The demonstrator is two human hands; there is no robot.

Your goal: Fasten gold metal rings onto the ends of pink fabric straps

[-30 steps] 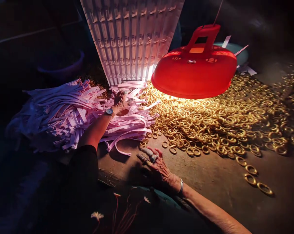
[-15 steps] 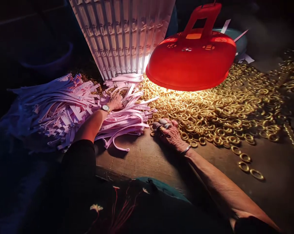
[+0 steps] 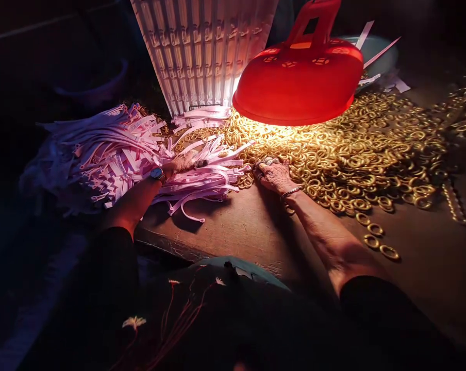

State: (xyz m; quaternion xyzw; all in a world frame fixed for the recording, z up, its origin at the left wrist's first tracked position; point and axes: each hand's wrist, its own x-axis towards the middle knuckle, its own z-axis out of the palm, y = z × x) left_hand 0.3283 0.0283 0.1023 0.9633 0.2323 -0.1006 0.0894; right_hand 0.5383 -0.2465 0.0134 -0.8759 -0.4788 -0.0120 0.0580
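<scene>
My left hand (image 3: 183, 163) lies in the heap of flat pink straps (image 3: 117, 139), with a watch on its wrist. Its fingers point right and are closed on a strap among the loose ends; a dark cover shows at one fingertip. At the near left edge of the gold ring pile (image 3: 333, 165) is my right hand (image 3: 275, 175), its fingers curled and wearing pale grey finger covers. Whatever those fingers hold is hidden beneath them. A thin bracelet circles that wrist.
A red plastic lamp shade (image 3: 298, 85) hangs low over the rings. Behind the straps stands a ribbed, pale panel (image 3: 205, 56). A basin (image 3: 380, 54) with pale strips is at the back right. The wooden table edge (image 3: 167, 242) runs close to my body.
The view has tilted, so everything sits higher in the picture. My right hand has moved slightly forward against the rings. My left wrist has turned and drawn back a little.
</scene>
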